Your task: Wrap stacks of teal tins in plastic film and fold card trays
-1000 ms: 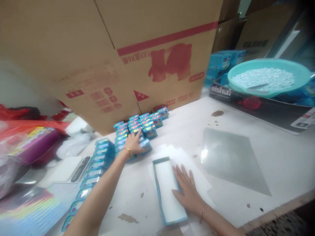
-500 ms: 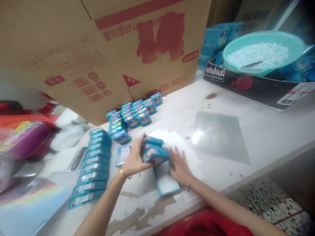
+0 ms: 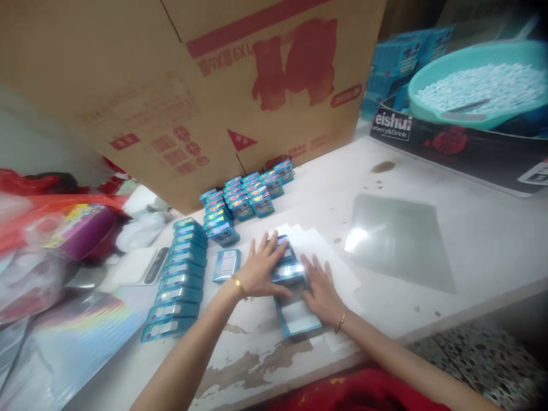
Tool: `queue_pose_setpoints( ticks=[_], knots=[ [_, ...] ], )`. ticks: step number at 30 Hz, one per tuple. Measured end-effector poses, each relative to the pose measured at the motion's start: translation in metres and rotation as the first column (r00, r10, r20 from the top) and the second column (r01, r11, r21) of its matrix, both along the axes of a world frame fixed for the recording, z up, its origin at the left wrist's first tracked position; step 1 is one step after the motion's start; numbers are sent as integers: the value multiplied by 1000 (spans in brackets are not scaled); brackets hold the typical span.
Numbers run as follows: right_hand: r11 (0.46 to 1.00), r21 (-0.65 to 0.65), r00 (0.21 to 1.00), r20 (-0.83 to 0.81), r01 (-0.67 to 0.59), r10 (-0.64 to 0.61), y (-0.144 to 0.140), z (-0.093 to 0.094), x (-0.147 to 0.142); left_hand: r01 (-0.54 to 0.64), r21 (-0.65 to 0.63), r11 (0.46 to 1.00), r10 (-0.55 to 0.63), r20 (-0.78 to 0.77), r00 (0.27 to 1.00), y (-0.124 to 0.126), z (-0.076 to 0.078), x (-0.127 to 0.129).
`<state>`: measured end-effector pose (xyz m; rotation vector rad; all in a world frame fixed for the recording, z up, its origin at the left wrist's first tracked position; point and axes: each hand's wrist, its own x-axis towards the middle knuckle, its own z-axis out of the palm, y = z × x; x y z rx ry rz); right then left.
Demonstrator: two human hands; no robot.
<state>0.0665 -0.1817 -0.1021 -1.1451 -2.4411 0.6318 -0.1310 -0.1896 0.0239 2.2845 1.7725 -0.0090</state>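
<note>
Single head-worn view, looking forward and down, close over the tabletop (image 3: 428, 188), facing a big cardboard box (image 3: 171, 85).

Glossy, foil-bright cardboard packs (image 3: 286, 268) lie under the left hand (image 3: 259, 268), pressed into a matt blue paperboard tray (image 3: 297, 319) beside the right hand (image 3: 321, 288). Beneath the grip, sheets of plain white paper (image 3: 329, 260); beyond it, a shiny clear plastic sheet (image 3: 398, 242) on the chipped, painted tabletop (image 3: 257, 348) and rough brown corrugated carton (image 3: 128, 85).
</note>
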Motion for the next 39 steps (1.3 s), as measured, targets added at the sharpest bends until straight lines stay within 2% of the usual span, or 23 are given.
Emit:
queue_pose_setpoints(
  ticks=[2,4,6,8,11,14,16,17,18,20,22,24,26,29,31,34,37,39],
  knots=[
    [1000,15,1000,3,10,-10,-1,-1,0,-2,11,1000,1,30,1000,-11,7,-32],
    [1000,22,1000,9,17,-17,-2,-1,0,-80,12,997,80,-68,994,-24,7,-67],
    [1000,23,1000,9,11,-11,-2,-2,0,-166,-52,985,148,-248,957,-36,-2,-99],
    [1000,23,1000,7,4,-4,-2,-2,1,-224,-132,966,168,-343,924,-43,-18,-124],
    [999,33,1000,10,-1,1,-2,-2,1,-237,-213,948,188,-226,956,-40,-35,-150],
    [999,51,1000,19,-5,4,-3,-3,1,-253,-311,916,266,-2,964,-26,-26,-167],
    [998,66,1000,21,-5,4,-3,-4,1,-297,-370,880,341,58,938,-17,-11,-174],
    [997,72,1000,21,-5,3,-3,-4,1,-340,-355,871,378,43,925,-14,-3,-176],
    [997,78,1000,21,-3,2,-3,-5,1,-397,-289,871,415,3,910,-11,3,-176],
    [996,84,1000,21,-6,4,-3,-6,1,-482,-24,876,478,-87,874,-9,10,-173],
    [996,85,1000,22,-9,8,-3,-6,1,-444,242,863,486,-151,861,-6,7,-166],
    [997,81,1000,19,-11,9,-3,-7,1,-368,349,862,455,-214,864,-1,-3,-161],
    [997,71,1000,12,-12,11,-4,-7,0,-345,308,887,432,-286,855,9,-15,-161],
    [999,45,1000,-3,-12,12,-4,-7,1,-409,141,901,432,-335,837,24,-29,-165],
    [1000,18,999,-33,-5,6,-4,-5,2,-429,90,899,432,-347,832,29,-34,-166],
    [998,-47,992,-122,-33,27,-1,3,1,-419,169,892,452,-365,814,26,-36,-162],
    [982,-147,971,-220,-122,88,7,11,-5,-398,272,876,477,-361,801,22,-36,-159],
    [962,-213,956,-274,-169,108,15,13,-10,-398,264,879,471,-349,810,25,-34,-161]
  ],
)
